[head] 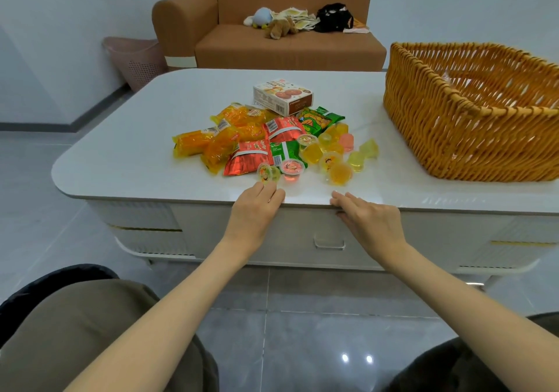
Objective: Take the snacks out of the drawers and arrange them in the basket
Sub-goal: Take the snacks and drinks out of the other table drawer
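Basket (472,110) one, box (284,95) one; left hand (257,210), right hand (369,219) relaxed, empty.

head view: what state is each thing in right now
drawer, closed
basket, upright on the table
snacks, heaped loose on the table, outside the basket
biscuit box, closed, at the heap's far edge
left hand, open, fingers on the table edge
right hand, open, fingers on the table edge
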`<action>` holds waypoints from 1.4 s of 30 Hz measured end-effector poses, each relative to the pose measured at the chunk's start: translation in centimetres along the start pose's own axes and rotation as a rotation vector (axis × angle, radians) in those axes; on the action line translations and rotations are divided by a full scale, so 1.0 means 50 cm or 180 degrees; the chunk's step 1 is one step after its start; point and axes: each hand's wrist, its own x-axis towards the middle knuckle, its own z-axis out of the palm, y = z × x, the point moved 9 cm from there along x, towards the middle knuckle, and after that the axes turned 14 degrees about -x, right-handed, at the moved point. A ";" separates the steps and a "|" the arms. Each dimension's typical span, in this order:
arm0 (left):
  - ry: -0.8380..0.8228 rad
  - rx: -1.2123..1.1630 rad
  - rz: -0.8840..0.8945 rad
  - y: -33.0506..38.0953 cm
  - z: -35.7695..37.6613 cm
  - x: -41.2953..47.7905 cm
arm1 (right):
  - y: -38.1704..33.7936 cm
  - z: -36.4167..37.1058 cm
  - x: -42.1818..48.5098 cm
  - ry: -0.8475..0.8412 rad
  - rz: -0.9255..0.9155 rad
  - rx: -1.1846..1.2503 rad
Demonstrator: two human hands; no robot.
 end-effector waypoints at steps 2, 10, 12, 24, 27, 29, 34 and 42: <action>-0.0067 0.0011 -0.0042 0.002 -0.004 -0.001 | 0.001 0.000 0.000 -0.0283 0.0023 0.0113; -0.0490 -0.0680 -0.0432 0.015 -0.083 -0.040 | 0.011 -0.019 -0.001 -0.1908 0.0146 0.0700; -0.0259 -0.0706 -0.0393 0.025 -0.132 -0.037 | 0.022 -0.067 0.021 -0.1704 0.0337 0.0769; 0.0188 -0.0694 -0.0666 -0.039 -0.217 0.104 | 0.046 -0.100 0.172 -0.1065 0.0579 0.1057; 0.0197 -0.0782 -0.0783 -0.078 -0.178 0.174 | 0.058 -0.033 0.226 -0.0999 0.0706 0.1176; 0.0163 -0.0775 -0.0844 -0.102 -0.149 0.227 | 0.067 0.016 0.262 -0.1037 0.0758 0.1194; -0.0178 -0.1016 -0.1179 -0.141 -0.102 0.317 | 0.106 0.091 0.329 -0.1397 0.0935 0.1229; -0.0977 -0.1099 -0.1374 -0.166 -0.254 0.451 | 0.182 0.000 0.494 -0.1942 0.0794 0.1208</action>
